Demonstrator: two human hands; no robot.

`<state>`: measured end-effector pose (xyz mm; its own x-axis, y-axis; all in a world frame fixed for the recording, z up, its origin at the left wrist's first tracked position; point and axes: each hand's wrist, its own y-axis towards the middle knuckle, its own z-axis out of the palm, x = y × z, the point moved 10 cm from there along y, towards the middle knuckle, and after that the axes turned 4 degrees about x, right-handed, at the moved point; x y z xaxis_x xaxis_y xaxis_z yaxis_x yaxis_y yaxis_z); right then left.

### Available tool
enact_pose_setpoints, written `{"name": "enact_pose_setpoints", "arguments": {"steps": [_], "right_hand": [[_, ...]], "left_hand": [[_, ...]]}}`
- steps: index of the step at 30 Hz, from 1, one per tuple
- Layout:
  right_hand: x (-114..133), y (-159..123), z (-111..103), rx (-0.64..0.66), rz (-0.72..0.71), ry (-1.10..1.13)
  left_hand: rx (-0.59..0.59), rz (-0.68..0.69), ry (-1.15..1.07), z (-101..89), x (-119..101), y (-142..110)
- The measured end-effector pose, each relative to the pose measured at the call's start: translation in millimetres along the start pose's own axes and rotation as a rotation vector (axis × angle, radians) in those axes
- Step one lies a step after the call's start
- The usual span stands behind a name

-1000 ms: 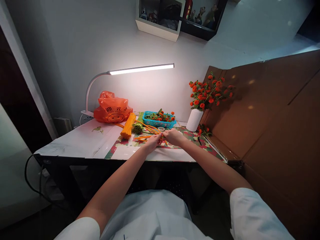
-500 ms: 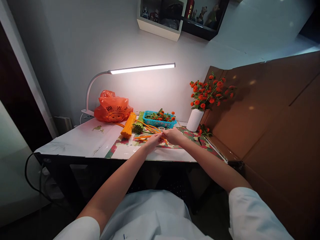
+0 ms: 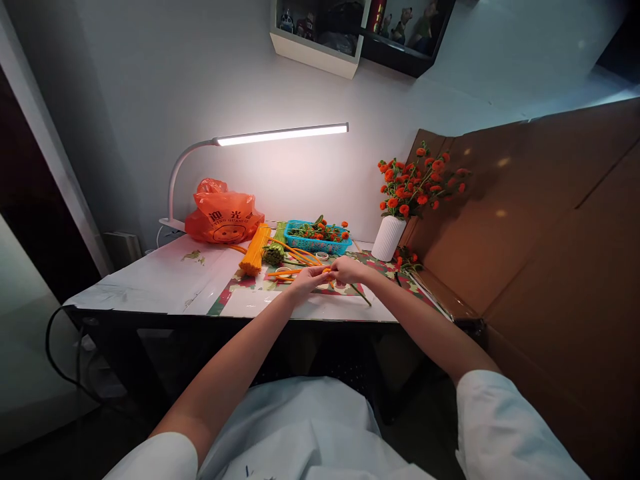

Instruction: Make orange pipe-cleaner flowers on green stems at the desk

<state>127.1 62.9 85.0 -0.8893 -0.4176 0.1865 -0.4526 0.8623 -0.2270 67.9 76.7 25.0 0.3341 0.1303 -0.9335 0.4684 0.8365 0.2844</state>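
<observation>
Left grip: the left hand [image 3: 308, 279] is closed, fingertips pinched on a small orange piece [image 3: 327, 270].
Right grip: the right hand [image 3: 347, 271] is curled down over the same piece, fingers together and nearly touching the left ones. Exact finger contact is hidden by the hand.
Orange piece: held between both grips, low over the near part of the tabletop [image 3: 200, 270].
Green stem [image 3: 361, 295]: angled out from under the right grip, toward the near right. Whether it is joined to the orange piece cannot be told.
Orange strips [image 3: 300, 254]: spread loose just beyond and left of the left grip.
Tape rolls: one white roll [image 3: 322, 256] is seen just beyond the grips, another ring [image 3: 284, 273] left of the left grip, partly covered by strips.
Bundles: an orange bundle [image 3: 256, 251] and a green bundle [image 3: 275, 253] are laid side by side, farther left of the grips.
Blue basket [image 3: 318, 245]: set beyond the grips, filled with orange-red flowers and green stems.
White vase [image 3: 389, 239]: stood beyond and right of the right grip, orange-red flowers [image 3: 411, 183] held in it.
Red bag [image 3: 223, 215]: placed far left, beyond the bundles.
Lamp [image 3: 283, 134]: lit, its bar held above the work.
</observation>
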Motion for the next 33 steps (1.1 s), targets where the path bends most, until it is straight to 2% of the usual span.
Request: {"name": "enact_pose_setpoints", "arguments": {"steps": [4, 8, 10, 14, 17, 19, 21, 23, 26, 29, 33], "right_hand": [[-3.0, 3.0, 4.2, 0.125, -0.010, 0.150], [-7.0, 2.9, 14.4, 0.273, -0.090, 0.451], [-10.5, 5.3, 15.9, 0.252, -0.119, 0.608], [-18.0, 14.3, 18.3, 0.072, -0.141, 0.903], [-26.2, 18.3, 28.3, -0.038, -0.069, 1.159], [-27.7, 17.6, 42.9, -0.005, 0.005, 1.385], [-21.9, 13.7, 57.2, 0.091, 0.049, 1.614], [-14.5, 8.5, 64.9, 0.158, 0.054, 1.813], [-6.7, 4.6, 69.4, 0.176, 0.013, 2.023], [-6.2, 7.2, 73.7, 0.146, -0.021, 2.050], [-19.1, 9.7, 77.6, 0.084, 0.012, 1.789]], "left_hand": [[0.028, 0.050, 0.179, 4.4, -6.9, -2.1], [0.063, 0.086, 0.298, 9.5, -12.4, -2.3], [0.038, 0.113, 0.314, 5.9, -14.1, -0.4], [-0.064, 0.236, 0.309, -8.8, -19.1, 4.8], [-0.094, 0.344, 0.342, -12.1, -25.1, 5.0], [-0.079, 0.394, 0.383, -7.8, -30.0, 2.6], [-0.044, 0.431, 0.414, 0.0, -35.8, -0.9], [-0.007, 0.463, 0.425, 7.8, -41.3, -4.4], [0.007, 0.464, 0.420, 10.9, -43.4, -5.6], [-0.057, 0.389, 0.392, -0.7, -35.2, -1.3], [-0.181, 0.280, 0.335, -21.0, -22.2, 3.0]]}}
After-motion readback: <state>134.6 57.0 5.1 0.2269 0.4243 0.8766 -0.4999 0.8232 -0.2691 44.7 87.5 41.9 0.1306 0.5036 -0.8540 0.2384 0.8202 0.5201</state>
